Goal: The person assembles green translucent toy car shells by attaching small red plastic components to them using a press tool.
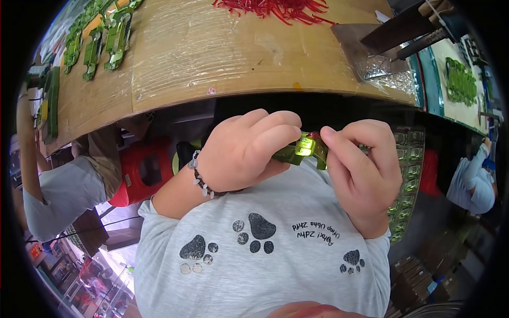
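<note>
In front of my chest, my left hand (241, 148) is closed round a translucent green plastic part (304, 147), whose right end sticks out past the fingers and catches the light. At that end sits a small dark red piece (314, 135). My right hand (366, 164) is closed beside it, with the thumb tip against the red piece and the other fingers curled in. The rest of the green part is covered by my left fingers, so its full shape does not show.
Ahead stands a film-covered table (212, 58) bearing a heap of red strips (275, 8), green plastic parts (117, 40) at left and a metal tool stand (366, 47) at right. Right of me is a green tray (408, 180). A person (69, 185) works beside a red stool (140, 169).
</note>
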A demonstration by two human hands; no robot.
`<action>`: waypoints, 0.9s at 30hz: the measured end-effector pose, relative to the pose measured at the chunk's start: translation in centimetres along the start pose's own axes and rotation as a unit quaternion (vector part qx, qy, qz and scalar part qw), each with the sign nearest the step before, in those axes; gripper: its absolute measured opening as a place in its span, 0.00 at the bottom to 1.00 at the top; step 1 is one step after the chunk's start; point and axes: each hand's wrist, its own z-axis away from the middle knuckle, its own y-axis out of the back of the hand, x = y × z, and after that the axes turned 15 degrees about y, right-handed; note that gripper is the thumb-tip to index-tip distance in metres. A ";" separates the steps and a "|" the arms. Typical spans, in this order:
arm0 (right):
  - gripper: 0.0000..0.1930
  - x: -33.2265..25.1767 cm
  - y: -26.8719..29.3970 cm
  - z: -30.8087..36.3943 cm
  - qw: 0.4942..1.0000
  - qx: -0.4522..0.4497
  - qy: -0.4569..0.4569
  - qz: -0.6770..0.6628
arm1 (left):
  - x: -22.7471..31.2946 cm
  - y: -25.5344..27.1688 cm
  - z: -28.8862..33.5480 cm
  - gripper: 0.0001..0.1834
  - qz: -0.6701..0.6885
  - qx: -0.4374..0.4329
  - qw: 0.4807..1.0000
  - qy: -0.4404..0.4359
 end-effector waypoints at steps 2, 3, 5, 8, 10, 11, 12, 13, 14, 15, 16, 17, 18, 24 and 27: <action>0.22 0.1 0.0 0.1 1.000 0.002 0.014 0.018 | 0.0 0.0 0.0 0.35 -0.001 -0.001 1.000 0.003; 0.22 0.1 0.0 0.1 1.000 0.001 0.014 0.017 | 0.0 0.0 0.0 0.35 0.001 -0.005 1.000 0.005; 0.21 0.0 0.0 0.2 1.000 -0.006 -0.012 -0.004 | -0.1 0.0 -0.1 0.35 0.004 -0.009 1.000 0.009; 0.20 0.1 -0.4 0.6 1.000 -0.004 -0.023 -0.012 | -0.1 -0.1 -0.1 0.35 0.014 0.004 0.999 0.029; 0.20 0.3 -0.6 0.8 1.000 0.000 -0.015 -0.009 | 0.2 0.0 -0.2 0.35 -0.005 -0.014 0.998 0.068; 0.19 0.5 -0.7 0.9 1.000 0.003 -0.007 -0.005 | 0.2 0.0 -0.3 0.35 -0.004 -0.015 0.998 0.068; 0.19 0.6 -0.9 1.0 1.000 0.003 -0.008 -0.005 | 0.3 0.1 -0.3 0.35 -0.014 -0.024 0.997 0.073; 0.19 0.7 -1.0 1.2 1.000 0.008 -0.005 -0.004 | 0.3 0.1 -0.3 0.35 -0.025 -0.032 0.996 0.078; 0.19 0.7 -1.1 1.3 1.000 0.014 -0.003 -0.003 | 0.2 0.1 -0.3 0.35 -0.024 -0.033 0.996 0.078; 0.19 0.7 -1.2 1.4 1.000 0.014 -0.004 -0.003 | 0.1 0.0 -0.4 0.36 -0.046 -0.035 0.996 0.065; 0.19 0.8 -1.2 1.4 1.000 0.008 -0.018 -0.010 | 0.1 0.0 -0.4 0.36 -0.068 -0.037 0.996 0.051; 0.19 0.7 -1.2 1.4 0.999 0.002 -0.032 -0.016 | 0.0 0.0 -0.4 0.36 -0.068 -0.038 0.996 0.050; 0.19 0.7 -1.2 1.4 0.999 0.002 -0.033 -0.016 | -0.1 -0.1 -0.4 0.36 -0.068 -0.036 0.996 0.047; 0.14 0.7 -1.1 2.0 0.952 0.108 -0.235 -0.166 | -0.5 -0.6 -0.6 0.37 -0.023 -0.053 0.998 0.037; 0.15 0.7 -1.7 2.2 0.924 0.205 -0.167 -0.276 | -0.7 -1.1 -0.6 0.38 0.061 -0.092 0.993 0.028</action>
